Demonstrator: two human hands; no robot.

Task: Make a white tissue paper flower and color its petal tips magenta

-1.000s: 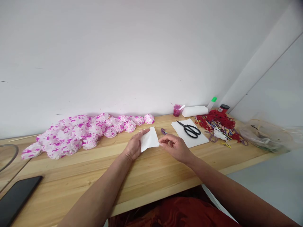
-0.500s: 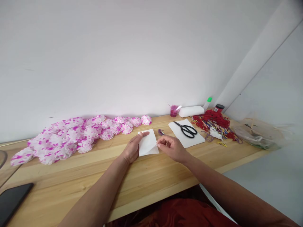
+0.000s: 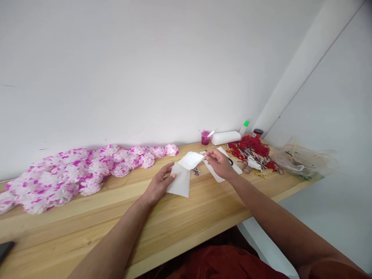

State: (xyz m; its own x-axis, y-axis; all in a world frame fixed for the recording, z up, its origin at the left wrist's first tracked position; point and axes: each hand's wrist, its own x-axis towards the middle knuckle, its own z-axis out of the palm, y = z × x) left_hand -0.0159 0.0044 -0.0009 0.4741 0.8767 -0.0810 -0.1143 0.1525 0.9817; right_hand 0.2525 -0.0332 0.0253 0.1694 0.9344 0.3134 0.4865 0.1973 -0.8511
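White tissue paper (image 3: pixel 180 184) is between my two hands above the wooden table. My left hand (image 3: pixel 161 181) grips it along the left edge, thumb over the top. At the tip of my right hand (image 3: pixel 217 162), a corner of the paper's upper part (image 3: pixel 190 159) is pinched and lifted, so it spreads open toward the right. Black scissors (image 3: pixel 230 161) lie on a stack of white sheets (image 3: pixel 222 173), mostly covered by my right hand. A small bundle of coloured yarn (image 3: pixel 196 172) rests just beyond the paper.
Pink-spotted white paper flowers (image 3: pixel 78 170) are heaped along the wall. A cup of magenta liquid (image 3: pixel 205 138), a white roll (image 3: pixel 226 137), red yarn (image 3: pixel 247 148), a green-capped bottle (image 3: pixel 244 127) and a plastic bag (image 3: pixel 299 161) stand right. A dark flat device (image 3: pixel 5 250) lies left.
My right hand has drawn a corner of the paper up and to the right, unfolding it. The head view has turned slightly right.
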